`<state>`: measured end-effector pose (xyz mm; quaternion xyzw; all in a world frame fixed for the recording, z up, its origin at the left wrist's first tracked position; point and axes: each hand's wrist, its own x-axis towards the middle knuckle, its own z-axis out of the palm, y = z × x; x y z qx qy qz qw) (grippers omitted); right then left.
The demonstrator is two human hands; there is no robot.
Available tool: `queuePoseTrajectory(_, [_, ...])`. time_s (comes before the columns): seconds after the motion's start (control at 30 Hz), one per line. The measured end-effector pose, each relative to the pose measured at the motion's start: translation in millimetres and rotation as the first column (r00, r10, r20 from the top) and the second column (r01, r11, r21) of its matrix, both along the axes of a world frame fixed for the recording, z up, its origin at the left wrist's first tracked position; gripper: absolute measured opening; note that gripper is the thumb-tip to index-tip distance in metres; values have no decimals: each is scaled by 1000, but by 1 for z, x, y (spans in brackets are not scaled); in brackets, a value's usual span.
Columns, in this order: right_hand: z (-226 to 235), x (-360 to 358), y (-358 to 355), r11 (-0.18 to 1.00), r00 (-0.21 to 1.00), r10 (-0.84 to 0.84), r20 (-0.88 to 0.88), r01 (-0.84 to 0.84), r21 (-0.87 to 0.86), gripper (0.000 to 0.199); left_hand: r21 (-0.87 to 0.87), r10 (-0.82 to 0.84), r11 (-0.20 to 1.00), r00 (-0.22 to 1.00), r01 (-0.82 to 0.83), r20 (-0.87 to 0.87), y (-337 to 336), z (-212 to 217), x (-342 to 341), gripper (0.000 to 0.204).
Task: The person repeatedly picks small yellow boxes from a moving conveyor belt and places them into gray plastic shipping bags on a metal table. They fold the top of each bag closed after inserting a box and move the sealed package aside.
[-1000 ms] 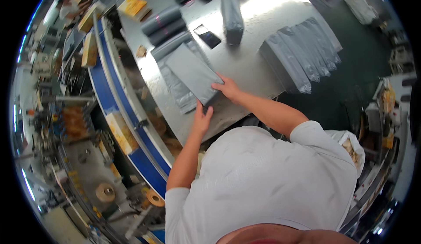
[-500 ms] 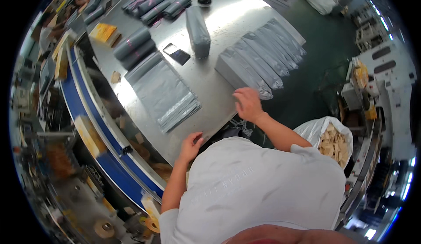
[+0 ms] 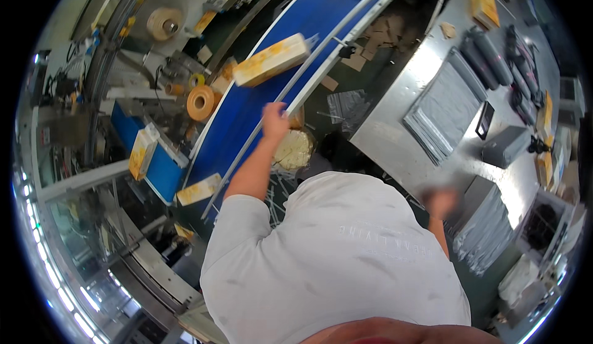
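My left hand (image 3: 275,121) is over the near side rail of a blue conveyor belt (image 3: 244,112). It holds nothing that I can see, and its fingers are loosely apart. Just beyond it on the belt lies a long white and yellow box (image 3: 272,60). My right hand (image 3: 440,202) is smeared by motion at the metal table's near edge, beside a row of grey plastic-wrapped packages (image 3: 485,230); its fingers cannot be made out. A stack of flat grey plastic bags (image 3: 446,106) lies on the metal table (image 3: 386,134).
A dark phone (image 3: 485,120), a standing grey package (image 3: 506,146) and grey rolls (image 3: 488,57) are on the table. Another yellow and white box (image 3: 199,189) sits at the belt's near end. Between belt and table stands a bag of pale scraps (image 3: 294,149).
My view has swung left, bringing the conveyor to the middle and the table to the right. My left hand has gone from the table edge to the conveyor rail.
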<state>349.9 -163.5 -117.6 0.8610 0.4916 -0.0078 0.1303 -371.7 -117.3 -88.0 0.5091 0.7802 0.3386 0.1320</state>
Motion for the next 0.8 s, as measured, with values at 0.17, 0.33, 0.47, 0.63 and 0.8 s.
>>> queuePoseTrajectory(0.17, [6, 22, 4, 950, 941, 307, 140, -313, 18, 41, -693, 352, 566, 891, -446, -286, -106, 2, -125, 54])
queuePoseTrajectory(0.33, [37, -13, 18, 989, 971, 128, -202, -139, -46, 67, -758, 213, 386, 850, -526, -482, -228, 4, -186, 66])
queuePoseTrajectory(0.47, [18, 16, 26, 989, 989, 97, -113, -108, -102, 57, -881, 146, 300, 930, -366, -337, -224, 1, -181, 90])
queuePoseTrajectory(0.63, [11, 55, 70, 695, 835, 503, -224, -545, -469, 41, -733, 88, 577, 920, -360, -382, -199, -32, -175, 85])
queuePoseTrajectory(0.8, [43, 16, 73, 747, 847, 459, -267, -531, -399, 40, -617, -101, 768, 920, -170, -379, -116, -4, -172, 68])
